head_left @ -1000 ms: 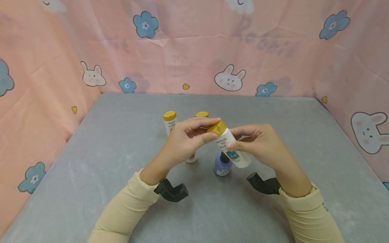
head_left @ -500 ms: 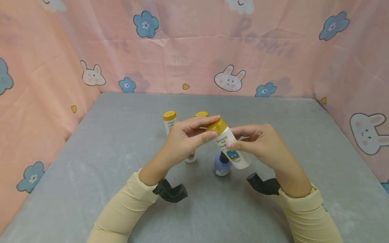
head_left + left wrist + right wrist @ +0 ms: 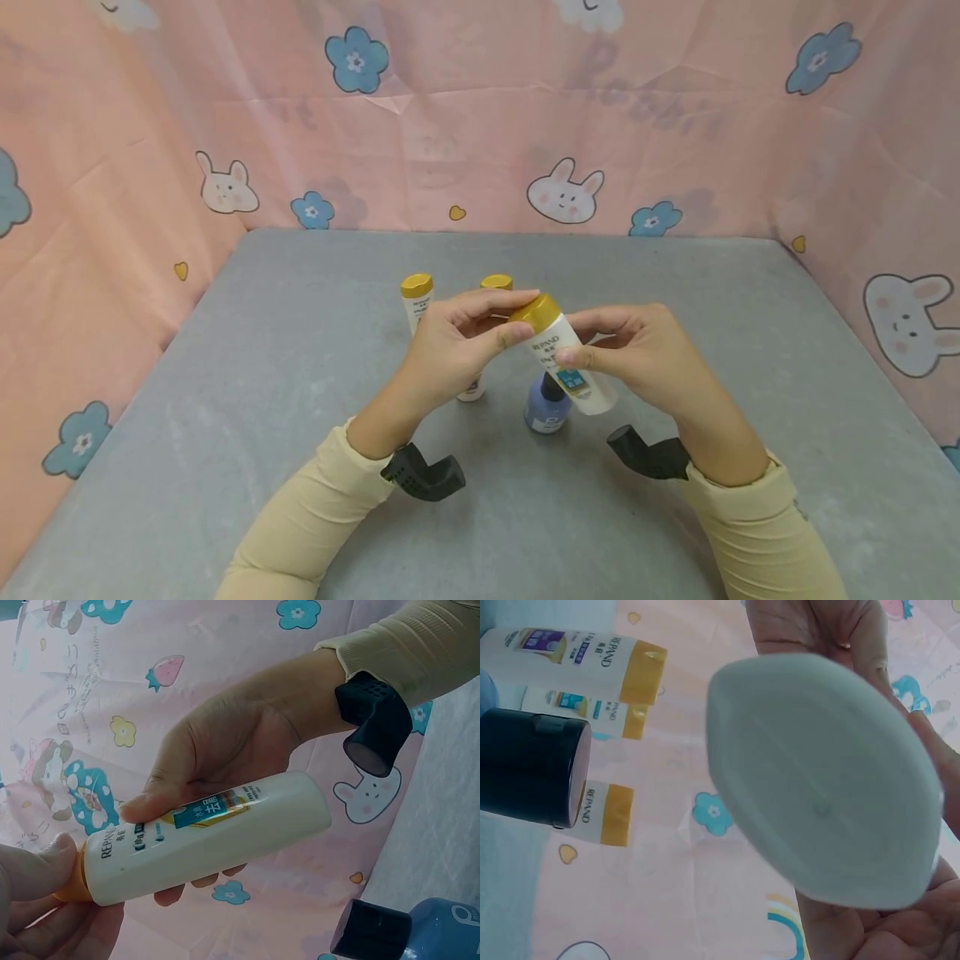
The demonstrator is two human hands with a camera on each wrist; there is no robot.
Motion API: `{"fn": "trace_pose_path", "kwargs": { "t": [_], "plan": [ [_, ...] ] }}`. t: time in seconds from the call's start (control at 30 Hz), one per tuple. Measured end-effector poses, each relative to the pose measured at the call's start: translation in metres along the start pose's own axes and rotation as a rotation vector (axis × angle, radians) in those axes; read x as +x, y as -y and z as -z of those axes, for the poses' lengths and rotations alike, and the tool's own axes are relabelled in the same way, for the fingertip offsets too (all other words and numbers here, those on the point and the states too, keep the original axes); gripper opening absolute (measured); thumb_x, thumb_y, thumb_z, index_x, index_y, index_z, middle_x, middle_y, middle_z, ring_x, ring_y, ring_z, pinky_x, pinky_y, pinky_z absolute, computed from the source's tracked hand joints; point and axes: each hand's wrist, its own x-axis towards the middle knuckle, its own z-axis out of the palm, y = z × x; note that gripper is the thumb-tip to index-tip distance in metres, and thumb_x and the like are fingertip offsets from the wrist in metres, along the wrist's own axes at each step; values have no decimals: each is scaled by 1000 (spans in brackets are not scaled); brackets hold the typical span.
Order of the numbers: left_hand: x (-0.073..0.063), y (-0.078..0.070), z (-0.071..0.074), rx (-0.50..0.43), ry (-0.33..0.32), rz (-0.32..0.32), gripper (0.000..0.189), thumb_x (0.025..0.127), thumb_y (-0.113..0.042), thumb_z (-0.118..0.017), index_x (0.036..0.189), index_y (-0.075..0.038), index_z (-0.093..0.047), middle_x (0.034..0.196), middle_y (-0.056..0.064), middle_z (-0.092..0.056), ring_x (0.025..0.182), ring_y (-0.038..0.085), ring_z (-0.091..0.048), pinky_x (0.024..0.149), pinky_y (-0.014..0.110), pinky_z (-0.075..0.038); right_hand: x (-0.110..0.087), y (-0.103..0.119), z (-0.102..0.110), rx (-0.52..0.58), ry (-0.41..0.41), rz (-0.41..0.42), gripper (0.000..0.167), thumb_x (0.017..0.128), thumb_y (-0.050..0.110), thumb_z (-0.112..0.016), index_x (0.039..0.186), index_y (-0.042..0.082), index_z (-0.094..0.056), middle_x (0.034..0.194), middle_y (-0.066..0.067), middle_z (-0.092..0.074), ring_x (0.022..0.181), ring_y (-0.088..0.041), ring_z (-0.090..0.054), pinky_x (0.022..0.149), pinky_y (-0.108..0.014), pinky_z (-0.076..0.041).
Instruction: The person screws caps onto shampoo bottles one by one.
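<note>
Between both hands, a white shampoo bottle point(image 3: 592, 398) with a gold cap point(image 3: 537, 313) is held tilted above the table, cap toward the upper left. My left hand point(image 3: 450, 354) pinches the cap between thumb and fingers. My right hand point(image 3: 652, 358) grips the bottle's body, its thumb across the printed front and fingers behind. In the left wrist view, the label and its teal patch show beside the right thumb point(image 3: 142, 808). The right wrist view looks onto the bottle's pale base point(image 3: 825, 787). Below it stands a small blue bottle point(image 3: 546, 414) with a black cap.
Three similar white, gold-capped bottles stand on the grey table point(image 3: 300, 350): one at the back left point(image 3: 417, 302), one behind the left hand point(image 3: 497, 282), and one nearer bottle point(image 3: 471, 390) mostly hidden by that hand. A pink printed cloth point(image 3: 450, 125) surrounds the table.
</note>
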Motion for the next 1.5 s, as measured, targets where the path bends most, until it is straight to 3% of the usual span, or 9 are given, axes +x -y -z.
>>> {"fn": "trace_pose_path", "kwargs": {
  "t": [0.5,0.73,0.87,0.97,1.03,1.2,1.37,1.5],
  "plan": [
    [-2,-2,1,1,48,-76,33,91,5,-66,124,9,-64,122,24,-67,104,28,-69,91,36,-59,-1,-1,3,60,68,42,27,86,5,-76,109,-7,-72,86,10,-73,74,-15,-71,71,-30,-61],
    [-3,-2,3,-25,74,-94,35,92,-1,-68,125,10,-63,123,26,-66,103,18,-69,93,36,-59,0,-5,4,125,110,55,27,88,8,-74,108,-10,-71,90,4,-75,77,-15,-72,72,-31,-61],
    [-3,-2,5,-51,89,-74,37,92,-5,-69,125,10,-63,124,26,-66,101,12,-68,92,35,-59,1,-8,6,164,137,71,16,89,4,-72,104,4,-76,93,5,-76,80,-15,-72,73,-30,-61],
    [-3,-3,4,-65,90,-35,37,93,-6,-69,127,7,-63,125,23,-66,101,12,-68,91,33,-59,1,-9,7,195,149,91,21,89,0,-70,103,15,-77,95,4,-76,81,-16,-73,75,-29,-61],
    [-3,-4,3,-76,75,0,37,93,-5,-69,128,4,-63,126,21,-67,101,13,-68,91,32,-59,0,-9,8,193,141,81,24,90,1,-69,105,17,-77,97,4,-76,83,-16,-73,76,-29,-61],
    [-1,-5,1,-107,5,74,40,92,-1,-68,131,0,-63,132,16,-65,105,17,-68,95,32,-57,2,-8,8,151,84,16,25,90,6,-71,115,6,-74,101,7,-75,90,-16,-72,81,-30,-59],
    [1,-5,4,-120,-50,59,42,89,3,-69,131,1,-63,128,17,-67,113,27,-68,97,34,-57,6,-12,14,191,-54,-12,24,90,5,-71,106,21,-76,98,11,-76,89,-11,-71,79,-26,-58],
    [4,-6,10,-93,-89,25,41,87,4,-71,128,2,-64,124,18,-69,114,23,-67,96,34,-57,12,-19,22,272,-172,-21,26,89,4,-72,101,26,-76,96,12,-76,88,-7,-69,77,-20,-56]
  ]
}}
